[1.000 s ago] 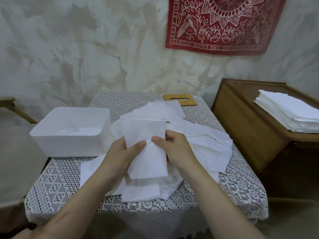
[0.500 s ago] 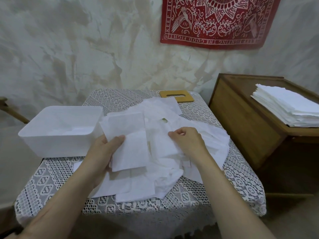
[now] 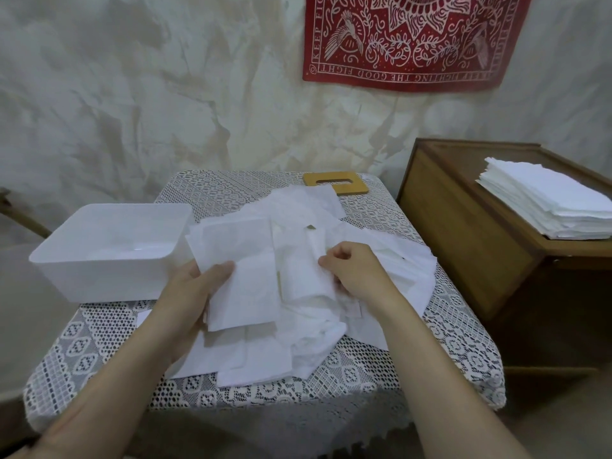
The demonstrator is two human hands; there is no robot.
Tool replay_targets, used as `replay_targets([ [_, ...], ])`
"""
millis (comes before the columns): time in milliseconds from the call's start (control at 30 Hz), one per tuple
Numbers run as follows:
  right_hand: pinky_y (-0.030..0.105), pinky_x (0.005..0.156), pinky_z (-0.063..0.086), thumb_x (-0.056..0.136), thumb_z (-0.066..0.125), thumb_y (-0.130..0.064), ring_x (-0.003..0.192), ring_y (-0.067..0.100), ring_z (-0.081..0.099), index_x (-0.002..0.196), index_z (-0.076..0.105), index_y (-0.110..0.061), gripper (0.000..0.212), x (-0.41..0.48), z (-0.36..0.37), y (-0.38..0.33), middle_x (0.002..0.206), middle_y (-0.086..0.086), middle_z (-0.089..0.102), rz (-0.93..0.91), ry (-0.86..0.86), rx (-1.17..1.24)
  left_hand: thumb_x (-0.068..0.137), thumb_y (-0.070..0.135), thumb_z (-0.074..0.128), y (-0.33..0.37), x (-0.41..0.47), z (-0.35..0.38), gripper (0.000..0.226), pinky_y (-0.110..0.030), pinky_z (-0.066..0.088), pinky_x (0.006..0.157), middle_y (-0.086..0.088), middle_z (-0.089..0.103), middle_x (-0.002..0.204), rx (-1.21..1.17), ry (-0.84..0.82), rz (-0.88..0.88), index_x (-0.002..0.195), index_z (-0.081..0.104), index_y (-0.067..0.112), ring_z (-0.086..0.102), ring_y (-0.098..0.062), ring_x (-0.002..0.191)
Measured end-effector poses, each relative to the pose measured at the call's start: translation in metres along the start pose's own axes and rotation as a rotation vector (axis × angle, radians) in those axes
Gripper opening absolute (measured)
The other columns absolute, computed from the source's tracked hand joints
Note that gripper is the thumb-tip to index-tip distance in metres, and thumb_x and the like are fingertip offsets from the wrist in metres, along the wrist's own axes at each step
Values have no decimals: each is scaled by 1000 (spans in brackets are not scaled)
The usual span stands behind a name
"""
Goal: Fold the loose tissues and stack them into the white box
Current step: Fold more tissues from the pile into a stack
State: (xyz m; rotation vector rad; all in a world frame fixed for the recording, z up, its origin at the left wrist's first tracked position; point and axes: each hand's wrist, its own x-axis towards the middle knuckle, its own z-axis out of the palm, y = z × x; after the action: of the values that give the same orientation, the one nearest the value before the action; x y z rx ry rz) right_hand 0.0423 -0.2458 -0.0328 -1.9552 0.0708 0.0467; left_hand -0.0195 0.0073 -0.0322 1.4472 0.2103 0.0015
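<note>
The right hand (image 3: pixel 352 274) has left the folded tissue (image 3: pixel 245 293) and now pinches a loose tissue (image 3: pixel 314 248) in the pile (image 3: pixel 314 336), right of the white box (image 3: pixel 99 279). The left hand (image 3: pixel 188 293) alone grips the folded tissue just beside the box, ready for stacking.

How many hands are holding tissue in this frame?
2: the left hand grips a folded white paper tissue beside the white plastic box; the right hand pinches a sheet in the loose pile.
</note>
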Motion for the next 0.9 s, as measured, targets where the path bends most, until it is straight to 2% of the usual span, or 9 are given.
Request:
replay_targets([
  [167, 28, 59, 47, 90, 70, -13, 64, 17, 60, 96, 67, -12, 7, -5, -7, -6, 81, 4, 67, 44, -15, 188, 101, 23, 62, 0, 0, 0, 23, -51, 56, 85, -8, 79, 110, 4, 6, -3, 121, 70, 16, 75, -33, 100],
  [267, 32, 63, 46, 95, 71, -29, 57, 15, 58, 98, 70, 3, 32, -5, -9, -2, 69, 2, 65, 116, -46, 245, 101, 23, 62, 2, 0, 2, 22, -42, 57, 75, -6, 80, 108, -2, 6, -4, 120, 71, 17, 75, -30, 96],
  [367, 33, 63, 44, 95, 70, -21, 66, 21, 57, 100, 70, 10, 32, -6, -8, 0, 76, 11, 62, 103, -68, 195, 101, 21, 62, 7, 1, 9, 22, -42, 60, 76, -6, 80, 109, -47, -12, -16, 120, 71, 15, 76, -27, 97],
  [433, 27, 56, 44, 92, 72, -20, 66, 23, 57, 98, 72, 5, 26, -5, -7, -2, 79, 12, 63, 55, -30, 129, 101, 18, 60, 11, 3, 14, 22, -41, 62, 75, -6, 79, 110, -72, -36, -14, 120, 71, 13, 76, -25, 97],
  [500, 29, 54, 47, 85, 75, -30, 68, 29, 64, 86, 76, -10, 19, -2, -8, -5, 78, 10, 69, -1, 35, 50, 102, 17, 59, 17, 7, 19, 22, -38, 63, 75, -6, 79, 111, -73, -58, 3, 120, 70, 13, 76, -23, 98],
  [633, 41, 72, 55, 76, 77, -40, 87, 30, 73, 76, 74, -21, 19, 7, -10, -13, 80, 0, 76, -31, 76, 14, 103, 15, 58, 27, 17, 29, 23, -43, 57, 93, -6, 78, 114, -25, -93, 40, 121, 70, 11, 74, -24, 106],
  [733, 39, 65, 55, 78, 80, -34, 76, 27, 70, 78, 72, -15, 20, 14, -15, -27, 78, 3, 74, -59, 59, 24, 102, 15, 59, 28, 23, 30, 23, -42, 59, 87, -7, 79, 112, -41, -88, 18, 121, 70, 11, 74, -27, 106],
  [800, 30, 56, 50, 85, 80, -24, 68, 19, 64, 83, 72, -9, 17, 29, -20, -43, 78, 5, 71, -97, 60, 39, 101, 16, 59, 27, 26, 28, 24, -45, 61, 80, -10, 79, 112, -69, -81, -5, 122, 70, 10, 74, -32, 105],
  [900, 26, 57, 52, 90, 75, -16, 70, 18, 64, 85, 69, -8, 11, 73, -31, -69, 82, 9, 72, -112, 60, 39, 100, 17, 61, 25, 30, 24, 24, -49, 63, 68, -15, 78, 112, -126, -84, -43, 122, 69, 9, 76, -33, 99],
])
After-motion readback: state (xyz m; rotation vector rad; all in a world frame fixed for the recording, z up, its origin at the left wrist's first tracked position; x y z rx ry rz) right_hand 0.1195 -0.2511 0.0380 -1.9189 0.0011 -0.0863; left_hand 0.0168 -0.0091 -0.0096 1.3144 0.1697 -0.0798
